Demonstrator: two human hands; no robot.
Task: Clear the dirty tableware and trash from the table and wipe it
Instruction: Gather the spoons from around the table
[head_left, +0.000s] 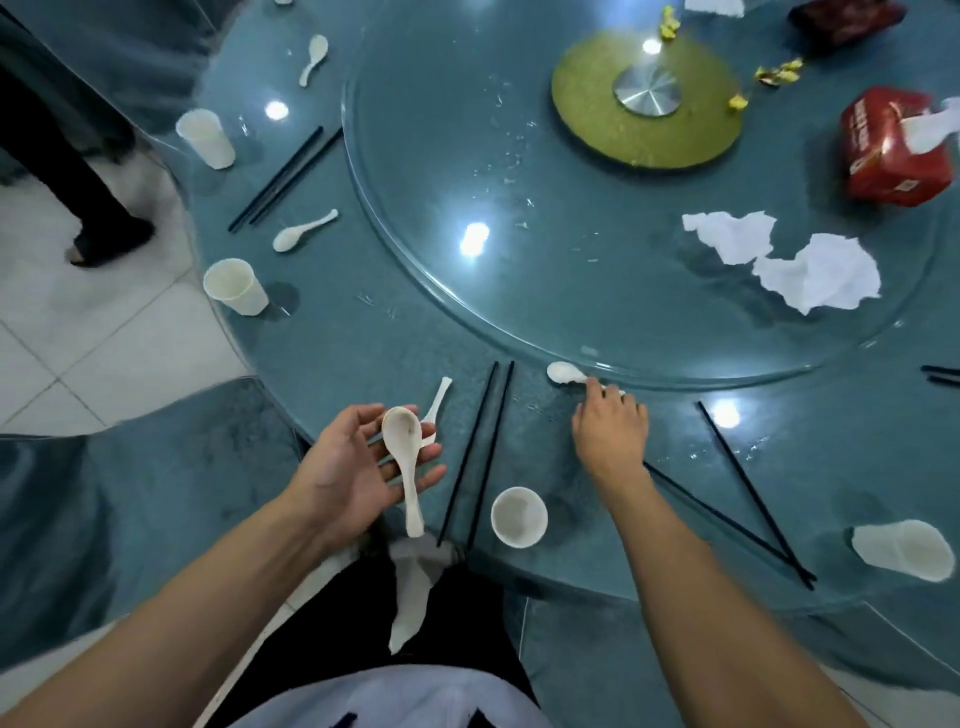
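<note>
Our right hand (610, 428) is reaching the spoon (566, 374) lying along the turntable (415, 291) rim, bowl pointing left; its fingers seem to be pinching the handle. Our left hand (353, 467), fingers wide, is cradling another spoon (404, 457).

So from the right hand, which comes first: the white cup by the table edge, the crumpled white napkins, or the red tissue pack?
1. White cup, just below the right hand, near edge.
2. Crumpled white napkins, up right on the glass turntable.
3. Red tissue pack, far right.
</note>
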